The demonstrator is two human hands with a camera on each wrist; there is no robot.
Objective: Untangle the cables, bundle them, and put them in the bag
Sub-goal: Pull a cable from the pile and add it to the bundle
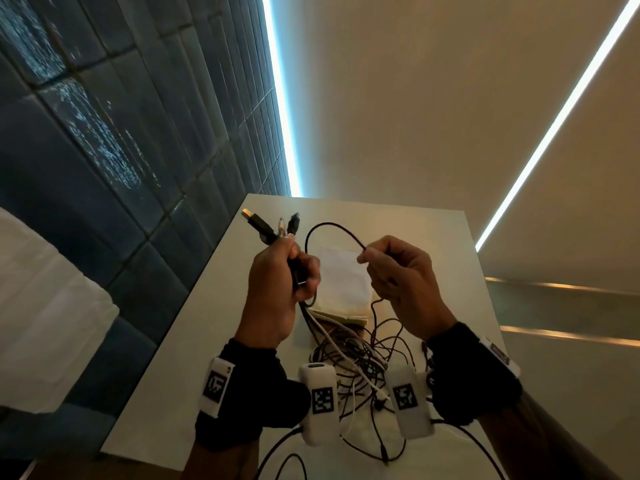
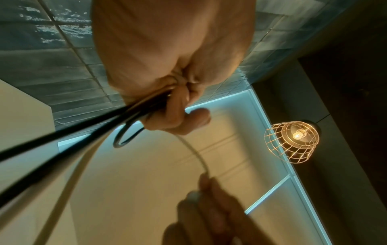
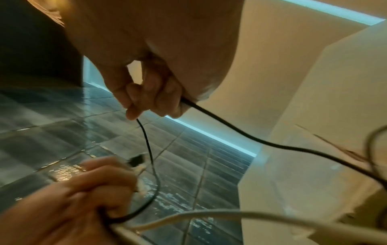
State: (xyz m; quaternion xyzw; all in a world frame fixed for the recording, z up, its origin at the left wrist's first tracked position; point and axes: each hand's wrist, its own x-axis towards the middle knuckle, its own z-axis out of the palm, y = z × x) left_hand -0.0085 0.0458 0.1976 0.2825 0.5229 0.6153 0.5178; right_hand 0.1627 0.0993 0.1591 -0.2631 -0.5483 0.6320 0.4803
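My left hand [image 1: 287, 268] is raised above the table and grips a bunch of cable ends [image 1: 270, 226], black and white plugs sticking up out of the fist. A thin black cable [image 1: 332, 225] arcs from that fist over to my right hand [image 1: 384, 268], which pinches it between thumb and fingers [image 3: 134, 106]. Black and white cables [image 2: 83, 132] run down from the left fist to a tangled pile of cables [image 1: 360, 368] on the table between my wrists. A pale cloth bag [image 1: 341, 282] lies flat on the table behind my hands.
The white table [image 1: 221, 292] is small and stands against a dark tiled wall [image 1: 104, 133] on the left. Loose cable loops hang over its near edge. A wire-cage lamp [image 2: 293, 140] glows in the left wrist view.
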